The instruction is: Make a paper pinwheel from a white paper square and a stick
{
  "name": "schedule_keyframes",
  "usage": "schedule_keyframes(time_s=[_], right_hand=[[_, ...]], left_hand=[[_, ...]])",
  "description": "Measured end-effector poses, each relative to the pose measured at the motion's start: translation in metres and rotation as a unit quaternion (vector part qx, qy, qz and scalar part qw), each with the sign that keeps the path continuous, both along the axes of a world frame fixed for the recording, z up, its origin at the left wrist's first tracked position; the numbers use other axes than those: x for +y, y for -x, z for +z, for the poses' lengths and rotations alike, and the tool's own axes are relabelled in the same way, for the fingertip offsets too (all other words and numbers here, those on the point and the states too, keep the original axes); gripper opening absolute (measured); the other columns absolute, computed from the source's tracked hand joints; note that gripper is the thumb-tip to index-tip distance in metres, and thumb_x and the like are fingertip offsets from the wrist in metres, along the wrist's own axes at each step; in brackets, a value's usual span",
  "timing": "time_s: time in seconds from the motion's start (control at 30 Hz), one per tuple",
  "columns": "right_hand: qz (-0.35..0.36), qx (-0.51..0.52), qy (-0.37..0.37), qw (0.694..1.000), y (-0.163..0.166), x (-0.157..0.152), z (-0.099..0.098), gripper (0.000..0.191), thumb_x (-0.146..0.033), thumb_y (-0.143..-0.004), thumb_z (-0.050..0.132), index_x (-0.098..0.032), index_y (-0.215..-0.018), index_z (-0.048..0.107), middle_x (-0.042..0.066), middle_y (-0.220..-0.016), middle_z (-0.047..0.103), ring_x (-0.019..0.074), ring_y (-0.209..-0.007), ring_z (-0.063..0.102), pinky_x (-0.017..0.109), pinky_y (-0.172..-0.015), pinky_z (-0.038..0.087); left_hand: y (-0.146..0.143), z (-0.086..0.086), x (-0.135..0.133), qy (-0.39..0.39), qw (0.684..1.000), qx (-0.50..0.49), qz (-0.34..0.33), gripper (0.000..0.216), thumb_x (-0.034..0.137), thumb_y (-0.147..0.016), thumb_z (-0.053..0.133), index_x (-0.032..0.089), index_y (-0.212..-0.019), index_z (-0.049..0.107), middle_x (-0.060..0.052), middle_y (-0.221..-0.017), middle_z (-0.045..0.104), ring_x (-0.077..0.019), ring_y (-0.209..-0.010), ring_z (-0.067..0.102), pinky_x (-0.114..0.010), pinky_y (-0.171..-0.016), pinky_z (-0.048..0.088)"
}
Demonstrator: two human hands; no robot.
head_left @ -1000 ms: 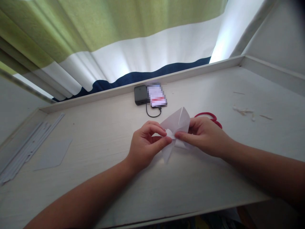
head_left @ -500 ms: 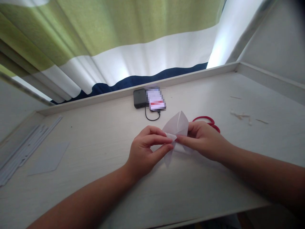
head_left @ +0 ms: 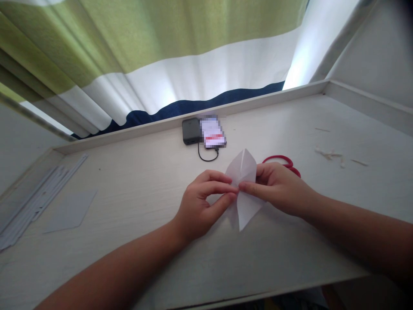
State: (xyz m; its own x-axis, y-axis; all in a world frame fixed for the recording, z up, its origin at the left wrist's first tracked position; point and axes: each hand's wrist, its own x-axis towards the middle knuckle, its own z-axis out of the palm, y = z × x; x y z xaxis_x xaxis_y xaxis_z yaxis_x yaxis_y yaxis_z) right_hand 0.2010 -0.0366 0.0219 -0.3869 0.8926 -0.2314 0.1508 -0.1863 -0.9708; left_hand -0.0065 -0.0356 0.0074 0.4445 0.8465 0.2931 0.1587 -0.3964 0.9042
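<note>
A white piece of folded paper (head_left: 248, 211) is held between both hands above the desk, with pointed flaps sticking up at the back and down at the front. My left hand (head_left: 206, 204) pinches its middle from the left, thumb and fingertips together. From the right, my right hand (head_left: 279, 187) grips it, the thumb pressed near the centre and the other fingers behind the paper. Red-handled scissors (head_left: 280, 158) lie just beyond my right hand, which hides their blades.
A black box-shaped device (head_left: 191, 131) and a phone (head_left: 213, 132) joined to a cable (head_left: 206, 160) lie at the back. A loose paper sheet (head_left: 71, 213) and stacked papers (head_left: 38, 202) are on the left. Several small sticks (head_left: 329, 154) lie right. A raised rim (head_left: 258, 98) edges the desk (head_left: 135, 189).
The front flap of the paper, folded up under my left fingers before, now points down toward me. Both hands keep hold at nearly the same place.
</note>
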Motion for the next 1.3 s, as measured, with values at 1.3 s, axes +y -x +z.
schedule_keyframes(time_s=[1.3], right_hand=[[0.021, -0.073, -0.115, 0.990, 0.008, -0.003, 0.004, 0.022, -0.025, -0.080, 0.065, -0.020, -0.101, 0.071, 0.005, -0.095, 0.074, 0.0232, -0.082, 0.070, 0.032, -0.069, 0.058]], left_hand=[[-0.006, -0.007, 0.007, 0.363, 0.918, -0.161, -0.007, 0.062, 0.023, -0.065, 0.082, 0.019, -0.118, 0.049, -0.005, -0.080, 0.071, -0.0192, -0.068, 0.068, -0.031, -0.065, 0.053]])
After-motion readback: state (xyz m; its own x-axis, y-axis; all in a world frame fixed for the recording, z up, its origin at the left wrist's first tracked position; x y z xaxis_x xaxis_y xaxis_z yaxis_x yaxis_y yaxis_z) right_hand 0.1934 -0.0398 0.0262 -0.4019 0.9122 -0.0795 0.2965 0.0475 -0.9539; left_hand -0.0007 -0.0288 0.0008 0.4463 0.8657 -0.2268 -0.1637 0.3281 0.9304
